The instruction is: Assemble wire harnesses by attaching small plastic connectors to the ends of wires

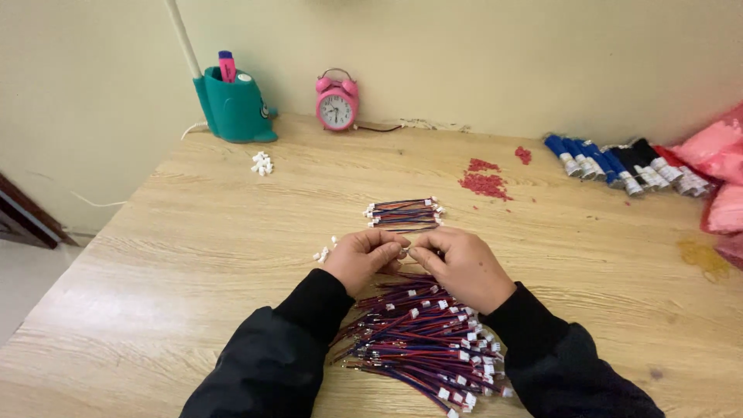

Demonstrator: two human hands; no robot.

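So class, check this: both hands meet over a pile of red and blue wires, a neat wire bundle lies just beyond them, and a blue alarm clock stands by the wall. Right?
One detail is wrong: the alarm clock is pink, not blue, as the head view shows. The rest holds: left hand and right hand meet over the wire pile, with the neat bundle just beyond.

The table (193, 255) is showing pale wood grain with a matt, smooth finish. The wires (422, 340) are lying in glossy red and blue plastic sheathing, tipped with white plastic plugs (261, 163). The sleeves (279, 356) are looking like matt black cloth. The clock (337, 101) is shining in glossy pink, the holder (232, 108) in smooth teal plastic. The bags (716, 151) are glinting as thin pink plastic film.
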